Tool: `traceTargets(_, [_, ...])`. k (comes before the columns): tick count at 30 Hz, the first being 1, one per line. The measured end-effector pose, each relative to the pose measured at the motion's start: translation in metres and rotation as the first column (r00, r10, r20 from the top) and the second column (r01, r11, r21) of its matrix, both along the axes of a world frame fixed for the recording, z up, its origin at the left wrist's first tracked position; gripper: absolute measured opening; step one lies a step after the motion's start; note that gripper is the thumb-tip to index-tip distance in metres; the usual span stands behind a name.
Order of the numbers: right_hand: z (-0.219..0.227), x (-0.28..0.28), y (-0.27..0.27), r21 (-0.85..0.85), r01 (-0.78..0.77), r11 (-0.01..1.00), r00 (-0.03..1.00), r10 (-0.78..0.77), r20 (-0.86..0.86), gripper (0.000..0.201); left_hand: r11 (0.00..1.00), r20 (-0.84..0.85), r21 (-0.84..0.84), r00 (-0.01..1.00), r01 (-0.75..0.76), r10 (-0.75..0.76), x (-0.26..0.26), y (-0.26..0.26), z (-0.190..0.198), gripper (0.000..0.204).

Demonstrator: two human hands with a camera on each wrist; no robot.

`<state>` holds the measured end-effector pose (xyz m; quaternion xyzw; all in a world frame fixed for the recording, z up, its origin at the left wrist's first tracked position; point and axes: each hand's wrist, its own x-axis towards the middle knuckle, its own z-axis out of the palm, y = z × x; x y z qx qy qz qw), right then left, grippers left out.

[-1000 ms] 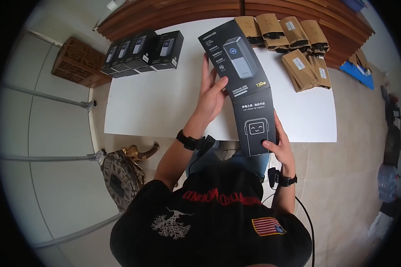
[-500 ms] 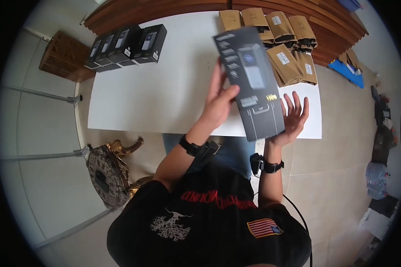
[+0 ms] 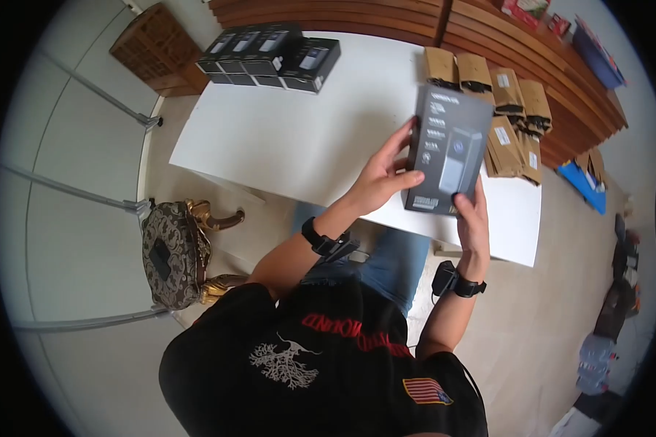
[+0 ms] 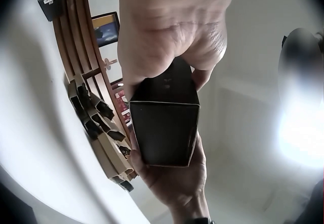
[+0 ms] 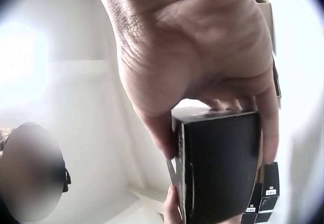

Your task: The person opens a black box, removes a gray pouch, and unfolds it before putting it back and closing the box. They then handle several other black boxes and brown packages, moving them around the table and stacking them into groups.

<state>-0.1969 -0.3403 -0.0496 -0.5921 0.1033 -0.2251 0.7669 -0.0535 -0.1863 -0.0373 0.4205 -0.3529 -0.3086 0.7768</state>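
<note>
A black power bank box [image 3: 448, 164], printed with a silver power bank, is held upright over the table's right half. My left hand [image 3: 384, 180] grips its left side, thumb across the printed front. At the lower right corner my right hand [image 3: 474, 224] holds it, thumb on the front and fingers behind. In the left wrist view, a plain black face of the box [image 4: 164, 133] lies between both hands. The right wrist view has thumb and fingers of the right hand [image 5: 202, 57] straddling one end of the box [image 5: 220, 163].
Several matching black boxes [image 3: 270, 62] stand at the back left of the white table [image 3: 306, 124]. Brown cardboard packets [image 3: 510, 146] crowd the right side. A patterned chair [image 3: 171, 255] stands on the floor at left. Wooden slats [image 3: 386, 18] line the back.
The box's flap with the smiling-face print hung down earlier and is now out of sight. My right hand came off the box, fingers spread, then took hold of it again. The head view has shifted.
</note>
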Motion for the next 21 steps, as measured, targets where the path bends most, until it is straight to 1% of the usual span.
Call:
traceTargets(1, [-0.003, 0.002, -0.002, -0.028, -0.07, 0.997, 0.994, 0.067, -0.088, 0.079, 0.995, 0.021, 0.063, 0.996, 0.08, -0.082, 0.004, 0.008, 0.001, 0.088])
traceTargets(2, [-0.006, 0.009, -0.004, 0.061, -0.117, 0.991, 0.987, 0.123, -0.106, 0.078, 0.993, 0.017, 0.095, 0.998, 0.066, -0.068, 0.006, 0.015, 0.001, 0.091])
traceTargets(3, [-0.008, 0.018, -0.004, 0.052, -0.129, 0.99, 0.986, 0.134, -0.096, 0.078, 0.995, 0.028, 0.088, 0.998, 0.054, -0.056, 0.01, 0.02, -0.002, 0.091])
traceTargets(5, [-0.012, 0.04, 0.0, -0.035, -0.208, 0.977, 0.974, 0.204, -0.094, 0.075, 0.992, 0.173, 0.1, 0.983, -0.072, 0.054, 0.026, 0.029, -0.02, 0.096])
traceTargets(6, [-0.017, 0.054, 0.004, -0.144, -0.159, 0.977, 0.984, 0.145, -0.099, 0.077, 0.983, 0.337, 0.089, 0.933, -0.162, 0.124, 0.04, 0.035, -0.03, 0.1])
traceTargets(7, [-0.018, 0.067, 0.003, -0.232, -0.245, 0.941, 0.943, 0.175, -0.284, 0.078, 0.983, 0.346, 0.073, 0.929, -0.17, 0.135, 0.052, 0.04, -0.032, 0.1])
traceTargets(9, [-0.027, 0.096, 0.016, -0.473, -0.192, 0.86, 0.98, 0.139, -0.144, 0.076, 0.951, 0.474, 0.228, 0.877, -0.209, 0.079, 0.075, 0.052, -0.036, 0.099])
traceTargets(10, [-0.04, 0.107, 0.02, -0.481, -0.207, 0.852, 0.977, 0.153, -0.149, 0.076, 0.935, 0.396, 0.302, 0.917, -0.187, 0.055, 0.086, 0.058, -0.037, 0.096])
traceTargets(11, [-0.055, 0.119, 0.022, -0.432, -0.226, 0.873, 0.972, 0.173, -0.158, 0.074, 0.935, 0.393, 0.294, 0.917, -0.201, 0.073, 0.093, 0.063, -0.045, 0.096])
traceTargets(12, [-0.061, 0.13, 0.024, -0.383, -0.243, 0.891, 0.967, 0.192, -0.166, 0.072, 0.923, 0.369, 0.332, 0.927, -0.195, 0.063, 0.102, 0.064, -0.058, 0.091])
traceTargets(13, [-0.06, 0.137, 0.026, -0.394, -0.256, 0.882, 0.964, 0.205, -0.168, 0.072, 0.91, 0.343, 0.369, 0.938, -0.188, 0.055, 0.109, 0.065, -0.061, 0.087])
traceTargets(14, [-0.059, 0.142, 0.029, -0.31, -0.285, 0.907, 0.951, 0.227, -0.211, 0.073, 0.905, 0.349, 0.383, 0.936, -0.184, 0.043, 0.116, 0.068, -0.065, 0.089])
traceTargets(15, [-0.051, 0.147, 0.036, -0.222, -0.307, 0.925, 0.935, 0.249, -0.253, 0.073, 0.907, 0.349, 0.373, 0.935, -0.196, 0.059, 0.122, 0.074, -0.058, 0.089])
traceTargets(16, [-0.041, 0.151, 0.039, -0.186, -0.348, 0.919, 0.904, 0.276, -0.328, 0.065, 0.875, 0.406, 0.418, 0.912, -0.244, 0.06, 0.13, 0.08, -0.05, 0.089])
traceTargets(17, [-0.032, 0.16, 0.044, -0.197, -0.357, 0.913, 0.901, 0.28, -0.331, 0.065, 0.84, 0.461, 0.457, 0.885, -0.292, 0.056, 0.139, 0.086, -0.044, 0.088])
traceTargets(18, [-0.024, 0.169, 0.052, -0.227, -0.265, 0.937, 0.942, 0.202, -0.269, 0.069, 0.875, 0.408, 0.335, 0.891, -0.35, 0.2, 0.155, 0.092, -0.048, 0.086])
traceTargets(19, [-0.019, 0.178, 0.055, -0.25, -0.169, 0.953, 0.972, 0.119, -0.203, 0.073, 0.824, 0.431, 0.189, 0.799, -0.535, 0.42, 0.185, 0.098, -0.058, 0.082])
traceTargets(20, [-0.017, 0.189, 0.054, -0.234, -0.155, 0.96, 0.955, 0.085, -0.284, 0.076, 0.711, 0.354, 0.179, 0.719, -0.68, 0.598, 0.204, 0.112, -0.04, 0.075])
traceTargets(21, [-0.027, 0.206, 0.047, -0.242, -0.156, 0.958, 0.955, 0.085, -0.283, 0.076, 0.553, 0.35, 0.058, 0.535, -0.831, 0.769, 0.234, 0.123, -0.039, 0.063])
